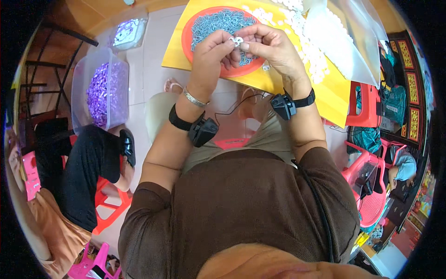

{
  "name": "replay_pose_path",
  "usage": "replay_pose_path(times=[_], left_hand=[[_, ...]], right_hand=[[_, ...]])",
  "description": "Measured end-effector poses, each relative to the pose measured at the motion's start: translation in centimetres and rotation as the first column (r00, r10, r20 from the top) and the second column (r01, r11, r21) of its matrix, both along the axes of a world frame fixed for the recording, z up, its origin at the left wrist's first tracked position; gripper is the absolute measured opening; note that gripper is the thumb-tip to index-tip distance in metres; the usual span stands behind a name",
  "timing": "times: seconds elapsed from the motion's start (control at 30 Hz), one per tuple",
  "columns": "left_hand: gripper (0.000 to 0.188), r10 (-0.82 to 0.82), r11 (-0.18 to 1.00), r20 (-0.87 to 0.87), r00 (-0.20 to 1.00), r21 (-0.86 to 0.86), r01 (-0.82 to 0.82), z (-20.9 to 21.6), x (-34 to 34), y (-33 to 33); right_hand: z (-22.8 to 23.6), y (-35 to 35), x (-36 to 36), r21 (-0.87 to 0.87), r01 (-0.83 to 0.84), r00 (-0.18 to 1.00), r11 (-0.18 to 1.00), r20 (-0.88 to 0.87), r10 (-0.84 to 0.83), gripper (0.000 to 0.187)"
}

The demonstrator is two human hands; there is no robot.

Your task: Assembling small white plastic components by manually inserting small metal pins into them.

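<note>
Above the near rim of a round red-orange basin (187, 39), my two hands meet at a small white plastic piece (238, 41) with rounded loops. My left hand (217, 49) pinches its left side between thumb and fingers. From the other side, the thumb and fingers of my right hand (265, 44) are closed on the same piece. The basin holds a heap of small grey-blue screw-like pieces (218, 23). Just right of the basin, a small whitish piece (266, 68) lies on the yellow table (332, 100).
Many white pieces (316, 60) are strewn over the table's right side, by a translucent bin (367, 51). On the floor at left stands a clear tub (120, 100) of purple pieces. A person in black trousers (88, 162) sits at left. A red stool (367, 104) stands right.
</note>
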State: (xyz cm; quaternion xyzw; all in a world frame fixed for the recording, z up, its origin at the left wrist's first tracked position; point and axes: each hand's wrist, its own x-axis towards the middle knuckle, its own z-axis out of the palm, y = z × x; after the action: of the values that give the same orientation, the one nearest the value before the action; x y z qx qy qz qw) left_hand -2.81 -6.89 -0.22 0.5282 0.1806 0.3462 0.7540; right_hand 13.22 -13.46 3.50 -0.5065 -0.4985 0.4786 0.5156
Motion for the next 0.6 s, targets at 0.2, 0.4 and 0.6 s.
replay_pose_path(times=[0.2,0.4,0.6], left_hand=[[0.016,-0.050,0.995,0.062,0.997,-0.080,0.055,-0.2,-0.1,0.4],[0.016,-0.042,0.996,0.065,0.997,-0.074,0.046,-0.5,0.4,0.0],[0.015,0.035,0.995,0.064,0.997,-0.095,-0.029,-0.3,0.6,-0.3]], right_hand=[[-0.3,0.2,0.0,0.048,-0.002,1.000,0.999,-0.018,0.002,0.020],[-1.1,0.5,-0.1,0.098,0.092,0.996,0.991,-0.006,-0.092,0.015],[-1.2,0.6,-0.4,0.104,0.107,0.992,0.989,0.056,-0.114,0.011]])
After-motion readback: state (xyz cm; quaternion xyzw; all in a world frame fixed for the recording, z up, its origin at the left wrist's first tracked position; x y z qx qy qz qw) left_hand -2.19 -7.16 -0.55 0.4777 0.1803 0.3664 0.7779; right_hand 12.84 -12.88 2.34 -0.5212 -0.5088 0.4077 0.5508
